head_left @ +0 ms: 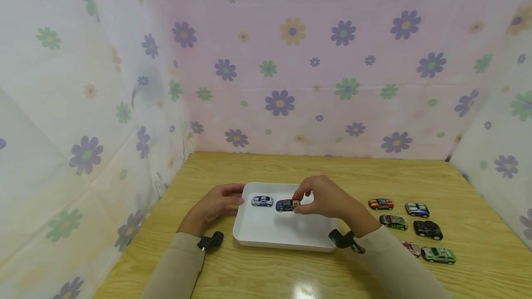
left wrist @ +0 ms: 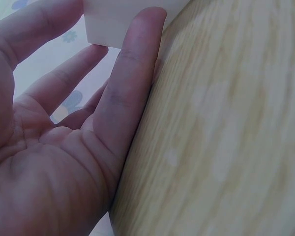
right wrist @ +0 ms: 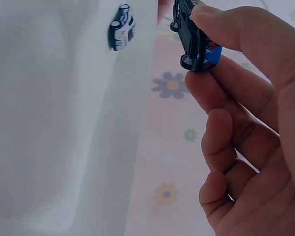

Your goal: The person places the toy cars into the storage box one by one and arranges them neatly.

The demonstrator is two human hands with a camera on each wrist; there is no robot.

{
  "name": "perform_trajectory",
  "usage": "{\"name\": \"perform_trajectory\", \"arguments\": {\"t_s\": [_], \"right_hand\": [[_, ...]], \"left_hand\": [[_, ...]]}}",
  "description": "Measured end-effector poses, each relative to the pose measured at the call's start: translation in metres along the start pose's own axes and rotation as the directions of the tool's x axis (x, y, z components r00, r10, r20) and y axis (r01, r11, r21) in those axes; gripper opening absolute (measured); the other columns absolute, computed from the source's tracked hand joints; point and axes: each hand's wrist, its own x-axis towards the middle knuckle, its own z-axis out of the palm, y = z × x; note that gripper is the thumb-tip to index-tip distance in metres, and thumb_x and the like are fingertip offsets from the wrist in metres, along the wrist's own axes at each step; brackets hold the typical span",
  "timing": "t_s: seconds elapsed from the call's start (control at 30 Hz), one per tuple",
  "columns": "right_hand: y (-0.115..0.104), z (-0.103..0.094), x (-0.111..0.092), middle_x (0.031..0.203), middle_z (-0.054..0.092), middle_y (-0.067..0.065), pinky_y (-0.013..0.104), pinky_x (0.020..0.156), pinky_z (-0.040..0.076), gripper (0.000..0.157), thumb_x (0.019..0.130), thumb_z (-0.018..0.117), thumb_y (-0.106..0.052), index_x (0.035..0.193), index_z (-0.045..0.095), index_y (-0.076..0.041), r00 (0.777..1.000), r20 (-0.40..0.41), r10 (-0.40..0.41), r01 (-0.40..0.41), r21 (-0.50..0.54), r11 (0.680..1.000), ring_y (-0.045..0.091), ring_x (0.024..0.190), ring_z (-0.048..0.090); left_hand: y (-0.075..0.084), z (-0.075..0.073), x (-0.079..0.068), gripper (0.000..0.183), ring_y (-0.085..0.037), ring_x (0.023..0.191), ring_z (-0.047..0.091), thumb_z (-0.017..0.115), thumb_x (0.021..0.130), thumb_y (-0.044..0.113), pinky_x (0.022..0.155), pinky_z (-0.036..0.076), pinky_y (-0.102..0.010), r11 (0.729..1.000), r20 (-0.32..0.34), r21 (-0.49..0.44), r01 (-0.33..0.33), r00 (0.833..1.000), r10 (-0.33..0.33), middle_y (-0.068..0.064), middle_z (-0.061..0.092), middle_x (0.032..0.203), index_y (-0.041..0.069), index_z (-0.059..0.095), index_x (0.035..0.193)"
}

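Observation:
In the head view, my right hand (head_left: 326,200) pinches a dark blue toy car (head_left: 287,205) with orange and red markings between thumb and fingertips, over the white tray (head_left: 282,234). The right wrist view shows the car's black underside and wheels (right wrist: 189,42), tilted, held by the thumb and finger. A white toy car (head_left: 262,201) with dark markings sits in the tray, left of the held one. My left hand (head_left: 216,206) rests at the tray's left edge, its fingers fairly straight and touching the outer wall (left wrist: 110,24).
Right of the tray, several toy cars stand on the wooden table: a red-orange one (head_left: 381,204), a white and blue one (head_left: 417,210), a black one (head_left: 428,230) and a green one (head_left: 438,254) among them. Flowered cloth (head_left: 307,105) encloses the back and sides.

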Motion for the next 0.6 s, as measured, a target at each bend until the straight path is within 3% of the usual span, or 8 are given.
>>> {"name": "perform_trajectory", "arguments": {"t_s": [0.17, 0.4, 0.6], "right_hand": [[0.000, 0.009, 0.006, 0.095, 0.072, -0.016, 0.046, 0.084, 0.059, 0.016, 0.083, 0.089, -0.029, 0.098, 0.082, -0.027, 0.999, 0.036, 0.034, -0.035, 0.032, 0.999, 0.024, 0.096, 0.067], [-0.001, 0.016, 0.011, 0.096, 0.072, -0.017, 0.032, 0.080, 0.057, 0.015, 0.084, 0.088, -0.029, 0.098, 0.082, -0.028, 0.998, 0.060, 0.036, -0.036, 0.000, 0.999, 0.019, 0.094, 0.067], [0.000, 0.021, 0.022, 0.097, 0.074, -0.014, 0.028, 0.078, 0.055, 0.015, 0.084, 0.088, -0.029, 0.098, 0.082, -0.026, 0.995, 0.095, 0.033, -0.031, -0.017, 0.999, 0.022, 0.094, 0.067]], "left_hand": [[-0.001, -0.001, 0.001, 0.059, -0.027, 0.125, 0.062, 0.073, 0.095, 0.008, 0.094, 0.062, -0.045, 1.000, 0.000, 0.000, 0.002, 1.000, -0.002, -0.018, 0.055, 0.150, 0.005, 0.052, 0.150], [-0.001, 0.000, 0.001, 0.059, -0.027, 0.124, 0.063, 0.073, 0.096, 0.008, 0.094, 0.061, -0.045, 1.000, -0.002, -0.003, 0.009, 1.000, -0.009, -0.017, 0.055, 0.150, 0.006, 0.052, 0.151], [-0.001, 0.000, 0.001, 0.059, -0.027, 0.124, 0.063, 0.073, 0.095, 0.008, 0.094, 0.061, -0.045, 1.000, -0.009, 0.001, 0.015, 1.000, -0.015, -0.016, 0.055, 0.150, 0.007, 0.052, 0.150]]}}
